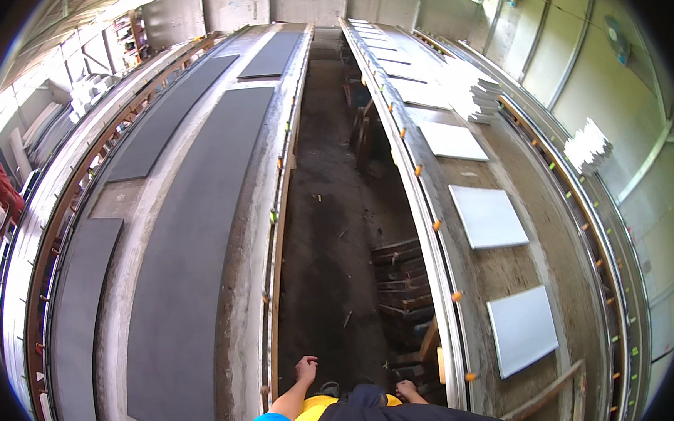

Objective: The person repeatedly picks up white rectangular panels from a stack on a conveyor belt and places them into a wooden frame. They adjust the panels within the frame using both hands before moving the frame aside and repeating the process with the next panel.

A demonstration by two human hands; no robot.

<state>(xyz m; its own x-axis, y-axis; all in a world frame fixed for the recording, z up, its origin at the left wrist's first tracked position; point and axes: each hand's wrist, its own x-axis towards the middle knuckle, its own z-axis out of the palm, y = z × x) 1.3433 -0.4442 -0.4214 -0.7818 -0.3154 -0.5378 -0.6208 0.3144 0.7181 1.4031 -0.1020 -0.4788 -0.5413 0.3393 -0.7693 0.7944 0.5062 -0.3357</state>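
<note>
My left hand (306, 367) hangs over the aisle beside the left long table (246, 309), its fingers loosely curled with nothing visible in them. On the other side of my body is my right hand (406, 391), fingers curled in and no object showing. It is nearest to the right long table (476, 341). Long dark grey sheets (192, 242) lie flat on the left table. White rectangular pieces (523, 330) lie spaced in a row along the right table. Neither hand touches a sheet or a table.
A dark floor aisle (329, 211) runs between the tables. Below the right table stand stacked dark frames (401, 276). A wooden frame (553, 394) rests on that table's near end. White stacks (484, 97) stand farther off. A person in red (5, 188) is at the far left.
</note>
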